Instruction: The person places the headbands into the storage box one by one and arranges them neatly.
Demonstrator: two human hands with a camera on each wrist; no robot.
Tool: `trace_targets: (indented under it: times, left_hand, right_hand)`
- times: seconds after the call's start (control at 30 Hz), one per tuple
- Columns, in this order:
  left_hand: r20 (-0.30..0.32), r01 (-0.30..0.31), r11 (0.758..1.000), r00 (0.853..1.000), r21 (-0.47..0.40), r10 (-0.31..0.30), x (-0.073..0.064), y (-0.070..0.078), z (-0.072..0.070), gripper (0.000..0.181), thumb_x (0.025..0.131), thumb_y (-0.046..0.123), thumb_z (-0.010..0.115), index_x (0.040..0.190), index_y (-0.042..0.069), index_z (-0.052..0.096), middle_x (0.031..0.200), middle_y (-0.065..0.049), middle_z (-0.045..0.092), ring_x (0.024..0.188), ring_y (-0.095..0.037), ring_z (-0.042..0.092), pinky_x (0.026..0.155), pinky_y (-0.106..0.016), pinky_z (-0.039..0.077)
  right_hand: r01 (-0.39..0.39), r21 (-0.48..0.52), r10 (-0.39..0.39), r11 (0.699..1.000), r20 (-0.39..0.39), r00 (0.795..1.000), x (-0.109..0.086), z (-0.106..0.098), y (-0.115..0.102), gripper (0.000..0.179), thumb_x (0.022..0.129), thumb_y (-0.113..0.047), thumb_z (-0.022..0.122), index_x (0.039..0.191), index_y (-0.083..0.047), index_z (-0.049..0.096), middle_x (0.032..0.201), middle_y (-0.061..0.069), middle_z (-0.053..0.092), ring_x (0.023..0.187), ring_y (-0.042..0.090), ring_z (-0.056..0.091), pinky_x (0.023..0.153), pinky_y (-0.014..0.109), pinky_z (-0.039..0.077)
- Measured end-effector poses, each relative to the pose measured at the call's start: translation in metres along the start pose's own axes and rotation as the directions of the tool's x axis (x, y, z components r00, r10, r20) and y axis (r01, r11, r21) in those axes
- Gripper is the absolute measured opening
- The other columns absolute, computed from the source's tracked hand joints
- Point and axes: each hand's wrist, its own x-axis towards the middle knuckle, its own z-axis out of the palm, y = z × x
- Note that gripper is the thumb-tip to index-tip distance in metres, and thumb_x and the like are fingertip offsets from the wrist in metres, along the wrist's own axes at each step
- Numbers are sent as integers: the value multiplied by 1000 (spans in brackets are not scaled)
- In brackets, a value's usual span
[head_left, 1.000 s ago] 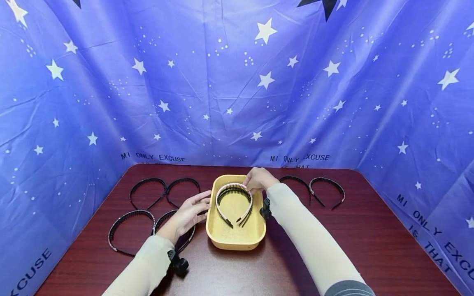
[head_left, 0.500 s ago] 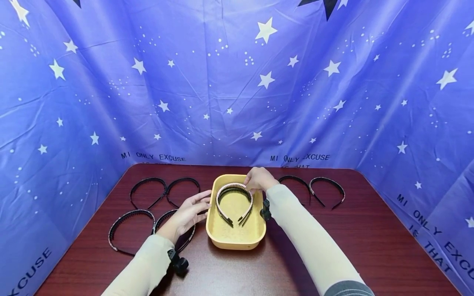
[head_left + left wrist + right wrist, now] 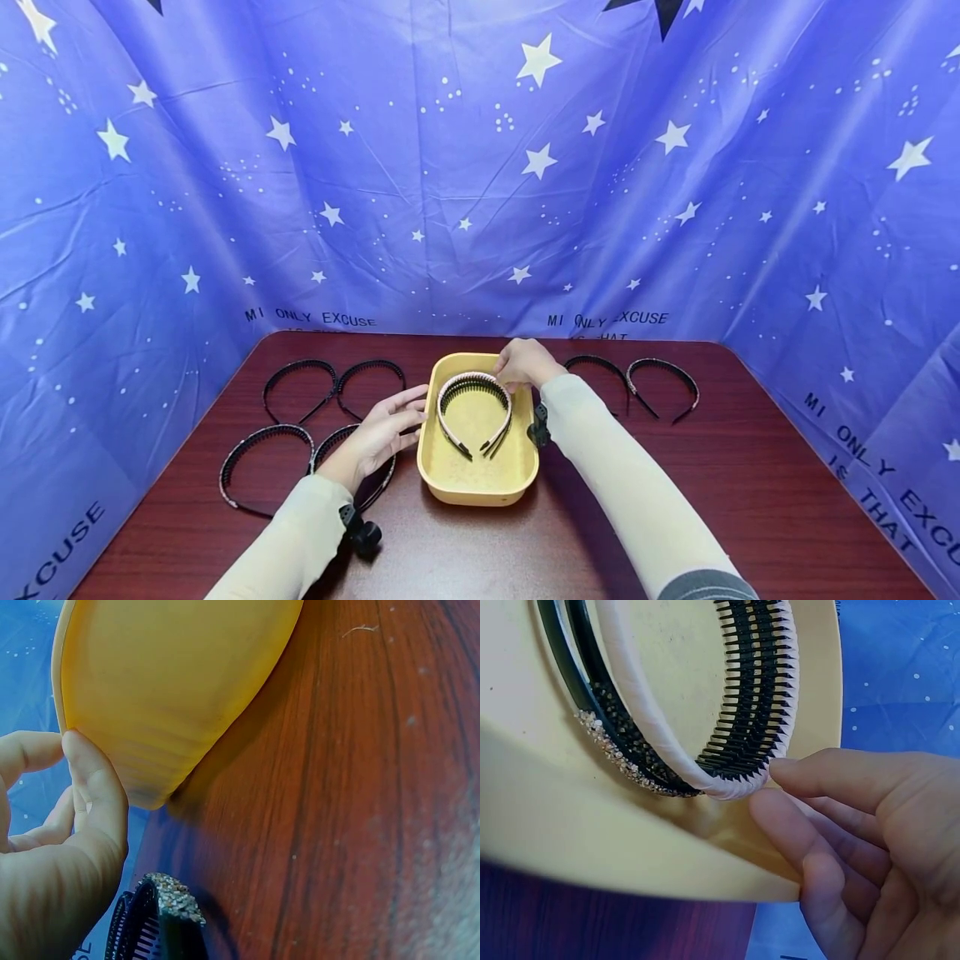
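In a yellow plastic tray (image 3: 477, 498) lie nested headbands, a pale pink wrapped one (image 3: 641, 712) with black inner teeth on top. Below it shows a black headband (image 3: 604, 742) with glittery beads. My right hand (image 3: 527, 364) reaches over the tray's far right corner; its thumb and forefinger pinch the pink headband's curved edge, the other fingers folded. My left hand (image 3: 381, 436) is at the tray's left side, thumb and forefinger pinching the rim, the remaining fingers loosely spread. Beneath the left wrist is a glittery black headband (image 3: 169, 900).
Two black headbands lie at the back left of the dark red table (image 3: 600, 542), including one headband (image 3: 300, 363). Nearer stands a patterned headband (image 3: 247, 446). At the back right are a black headband (image 3: 596, 361) and a patterned headband (image 3: 663, 367). A starry blue curtain (image 3: 450, 208) encloses the table.
The pink headband in the tray shifts very slightly; both hands and the tray stay in place.
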Motion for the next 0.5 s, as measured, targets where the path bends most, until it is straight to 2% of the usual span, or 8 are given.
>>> trace_targets:
  times: [0.27,0.5]
  left_hand:
    - [0,-4,1000,1000,1,4,0,-2,-2,60,97,0,55,154,3,34,142,-22,51,106,-18,61,86,-30,54]
    - [11,-20,1000,1000,6,20,-1,-2,0,61,96,-1,55,153,2,35,138,-20,54,106,-18,61,85,-30,53]
  right_hand:
    - [25,61,-25,998,-11,1000,0,1,3,12,85,-10,76,97,-12,77,76,1,73,64,14,69,59,29,56]
    - [62,145,-59,987,-29,998,-1,1,9,13,86,-13,77,99,-10,76,84,3,73,68,18,71,56,27,54]
